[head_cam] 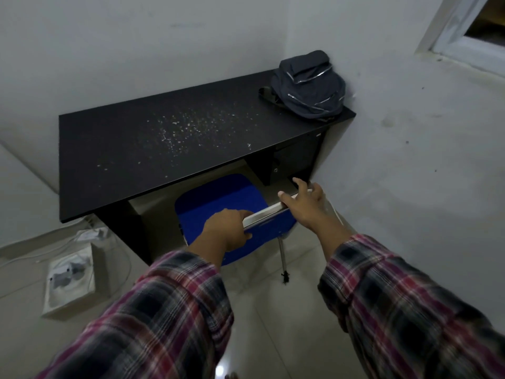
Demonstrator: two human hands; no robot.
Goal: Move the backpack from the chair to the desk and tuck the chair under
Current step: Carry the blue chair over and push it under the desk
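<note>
A dark grey backpack (308, 84) lies on the far right corner of the black desk (153, 149), against the wall. The blue chair (218, 198) stands at the desk's front edge with the front of its seat under the desktop. My left hand (226, 229) is closed around the white top rim of the chair's backrest. My right hand (306, 206) rests on the right end of that rim, thumb on the rim and fingers spread apart. One metal chair leg (282, 259) shows below the seat.
A white box (71, 283) with cables lies on the tiled floor at the left. A wall runs close along the desk's right side, with a window (470, 26) at the top right. Drawers (289, 160) sit under the desk's right end.
</note>
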